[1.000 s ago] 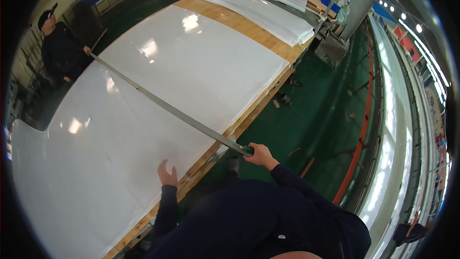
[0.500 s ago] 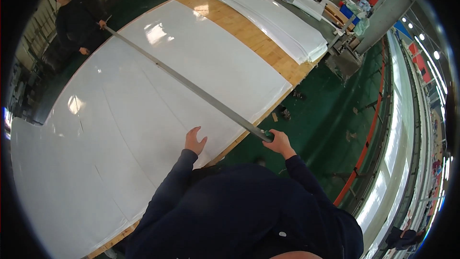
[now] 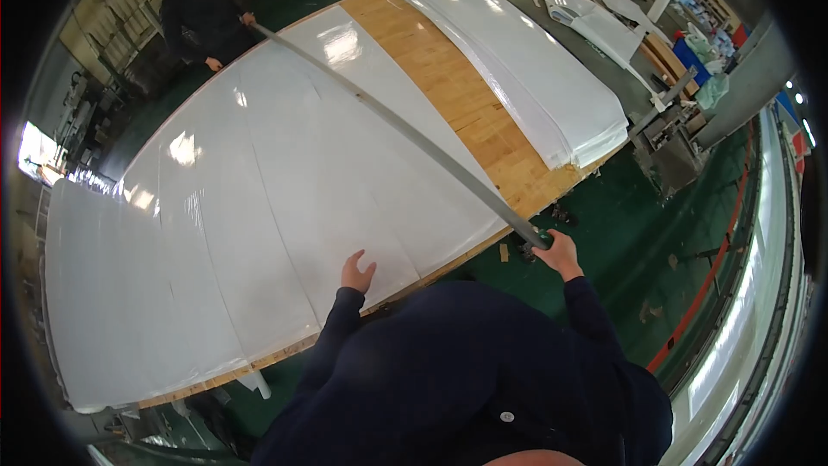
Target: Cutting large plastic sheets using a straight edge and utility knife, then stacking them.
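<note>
Gripping bar, right fingers partly hide its end; left fingers parted, contact unclear.

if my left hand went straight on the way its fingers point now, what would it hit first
Probably the white sheet, which lies under and ahead of the left hand; if the hand passed above that, the long grey bar crosses its line farther on. The hand's height is unclear.

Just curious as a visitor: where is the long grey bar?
In the head view, the long grey bar slants across the white sheet from a co-worker's hand at upper left to the person's right hand beyond the near edge of the wooden table.
</note>
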The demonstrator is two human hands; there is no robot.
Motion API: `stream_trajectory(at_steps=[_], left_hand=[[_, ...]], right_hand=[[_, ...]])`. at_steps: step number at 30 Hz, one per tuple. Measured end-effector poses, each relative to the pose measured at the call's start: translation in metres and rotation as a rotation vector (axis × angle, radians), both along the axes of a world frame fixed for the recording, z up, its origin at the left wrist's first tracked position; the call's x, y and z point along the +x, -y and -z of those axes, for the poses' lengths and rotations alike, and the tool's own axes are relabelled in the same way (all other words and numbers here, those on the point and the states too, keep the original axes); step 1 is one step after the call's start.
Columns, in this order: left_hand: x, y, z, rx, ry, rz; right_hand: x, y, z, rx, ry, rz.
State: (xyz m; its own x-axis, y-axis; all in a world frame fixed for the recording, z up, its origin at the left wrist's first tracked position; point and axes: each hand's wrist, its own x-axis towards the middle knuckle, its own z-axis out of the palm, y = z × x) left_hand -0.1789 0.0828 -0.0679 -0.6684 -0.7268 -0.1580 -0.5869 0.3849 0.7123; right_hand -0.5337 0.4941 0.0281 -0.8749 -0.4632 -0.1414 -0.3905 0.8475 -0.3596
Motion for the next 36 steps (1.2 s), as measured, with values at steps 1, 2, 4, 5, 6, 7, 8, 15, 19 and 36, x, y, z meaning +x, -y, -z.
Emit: stream_trajectory(at_steps=[1, 2, 4, 5, 6, 7, 8, 15, 19, 36], left_hand=[[-0.009, -0.012, 0.0, -0.039, -0.014, 0.031], [-0.018, -0.023, 0.0, -0.065, 0.0, 0.053], [-0.029, -0.041, 0.0, -0.115, 0.041, 0.09], [-0.032, -0.046, 0.0, -0.115, 0.039, 0.064], [-0.033, -0.049, -0.001, -0.112, 0.06, 0.038], [-0.034, -0.051, 0.0, -0.111, 0.1, 0.013], [-0.034, -0.051, 0.0, -0.087, 0.122, -0.009], [-0.01, -0.059, 0.017, -0.186, 0.209, -0.132], [0.001, -0.07, 0.022, -0.248, 0.266, -0.172], [-0.004, -0.077, 0.011, -0.005, 0.587, -0.053]], right_hand=[[-0.017, -0.011, 0.003, -0.022, 0.019, -0.004], [-0.033, -0.021, 0.005, -0.014, 0.039, 0.003], [-0.059, -0.039, 0.012, 0.011, 0.053, 0.017], [-0.07, -0.045, 0.016, 0.005, 0.061, 0.016], [-0.078, -0.05, 0.02, 0.009, 0.061, 0.023], [-0.085, -0.055, 0.025, 0.035, 0.065, 0.049], [-0.09, -0.059, 0.029, 0.012, 0.068, 0.049], [-0.1, -0.082, 0.053, 0.02, 0.104, 0.121], [-0.1, -0.086, 0.055, 0.031, 0.141, 0.081], [-0.095, 0.065, 0.061, -0.401, -0.085, -0.277]])
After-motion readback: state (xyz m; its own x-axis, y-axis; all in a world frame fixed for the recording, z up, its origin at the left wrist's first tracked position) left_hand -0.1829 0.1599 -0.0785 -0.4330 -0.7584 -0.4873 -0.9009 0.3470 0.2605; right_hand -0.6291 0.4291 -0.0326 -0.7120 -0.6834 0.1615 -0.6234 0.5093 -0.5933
